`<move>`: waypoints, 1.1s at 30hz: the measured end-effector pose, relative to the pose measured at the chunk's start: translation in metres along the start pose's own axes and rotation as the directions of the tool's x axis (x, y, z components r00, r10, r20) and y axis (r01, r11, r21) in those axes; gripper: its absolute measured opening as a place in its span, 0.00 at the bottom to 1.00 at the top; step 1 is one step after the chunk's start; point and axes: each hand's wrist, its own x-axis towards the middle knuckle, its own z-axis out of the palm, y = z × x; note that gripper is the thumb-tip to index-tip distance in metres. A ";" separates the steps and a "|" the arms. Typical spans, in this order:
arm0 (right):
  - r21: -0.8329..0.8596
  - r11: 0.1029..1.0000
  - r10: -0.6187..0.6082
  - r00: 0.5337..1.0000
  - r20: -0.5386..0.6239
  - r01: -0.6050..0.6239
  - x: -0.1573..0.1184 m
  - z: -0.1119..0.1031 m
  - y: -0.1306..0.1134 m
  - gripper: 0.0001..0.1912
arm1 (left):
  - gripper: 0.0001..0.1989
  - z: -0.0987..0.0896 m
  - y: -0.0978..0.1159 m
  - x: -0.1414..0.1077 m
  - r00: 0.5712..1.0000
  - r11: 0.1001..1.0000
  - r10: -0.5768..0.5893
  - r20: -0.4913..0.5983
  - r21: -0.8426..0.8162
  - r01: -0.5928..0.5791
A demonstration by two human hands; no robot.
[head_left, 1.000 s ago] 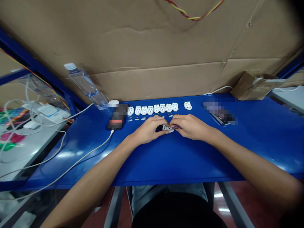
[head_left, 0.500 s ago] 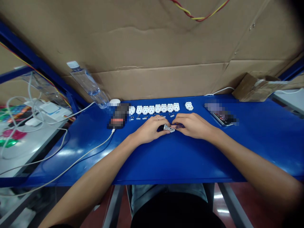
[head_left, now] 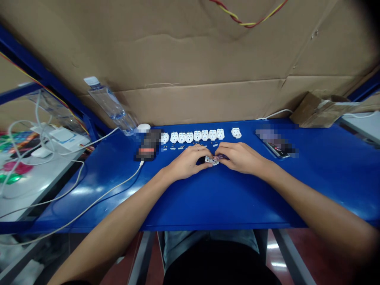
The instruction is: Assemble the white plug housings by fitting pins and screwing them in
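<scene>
The left hand (head_left: pixel 192 161) grips one small white module (head_left: pixel 211 160) between thumb and index finger; the grip is narrow and closed on the part. The module is above the blue bench (head_left: pixel 225 202), at the middle, directly in front of the person. The right hand (head_left: pixel 239 157) pinches a dark purple item (head_left: pixel 223 157) whose type cannot be told; its fingertips are at the module's right end.

Behind the hands, eight white units (head_left: pixel 197 136) stand in a row, with a single unit (head_left: pixel 236 132) set apart to the right. Blue marks on these units are too small to read. Small loose parts (head_left: pixel 215 145) lie in front of the row.

At the row's left end, a black device (head_left: pixel 150 142) carries a reddish band; block blurring hides any lettering. A cable plug (head_left: pixel 141 163) enters its near end. The phone (head_left: pixel 274 144) at right is similarly blurred. The clear bottle (head_left: pixel 113 109) leans at left; its label is illegible.
</scene>
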 end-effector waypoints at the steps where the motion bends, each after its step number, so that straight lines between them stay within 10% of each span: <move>1: -0.016 1.000 -0.011 1.000 0.005 0.011 0.000 0.001 0.000 0.11 | 0.04 0.000 0.000 0.000 1.000 1.000 -0.001 0.002 0.003 0.001; 27: 0.036 0.995 -0.093 0.993 -0.066 0.095 -0.001 0.005 0.023 0.16 | 0.09 0.001 0.002 -0.001 1.000 0.999 -0.006 0.004 0.031 0.006; 33: -0.051 0.988 0.135 0.979 -0.152 -0.144 -0.006 -0.001 0.062 0.14 | 0.12 0.000 0.004 -0.001 0.999 0.999 -0.032 0.028 0.042 0.031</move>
